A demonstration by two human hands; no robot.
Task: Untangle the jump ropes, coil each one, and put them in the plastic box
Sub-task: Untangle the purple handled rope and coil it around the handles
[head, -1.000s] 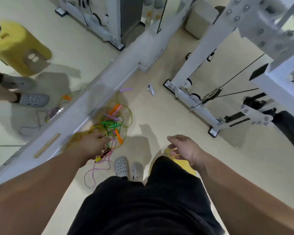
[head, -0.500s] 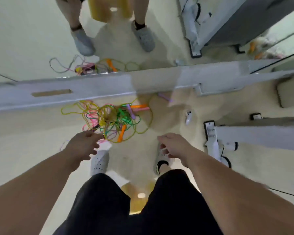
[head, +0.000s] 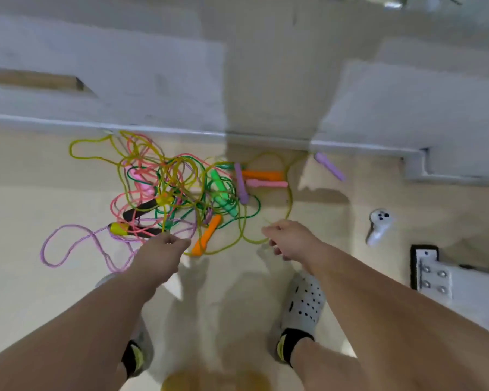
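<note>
Head view: left hand (head: 163, 253) loose, empty, over jump ropes (head: 219, 187) — right hand (head: 292, 239) curled, grip unclear.

Motion blur softens everything. In the jump rope tangle (head: 175, 190) no single cord can be followed. The fingertips of the left hand (head: 160, 255) curl out of sight. Whether the right hand (head: 291, 239) pinches the yellow loop (head: 290, 198) is unclear. At 6 o'clock the picture's edge cuts off a yellow object (head: 215, 380).

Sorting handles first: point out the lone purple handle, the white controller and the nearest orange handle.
lone purple handle (head: 329, 167), head view, mid-shaft
white controller (head: 378, 228), head view, body
nearest orange handle (head: 206, 235), head view, mid-shaft
</note>
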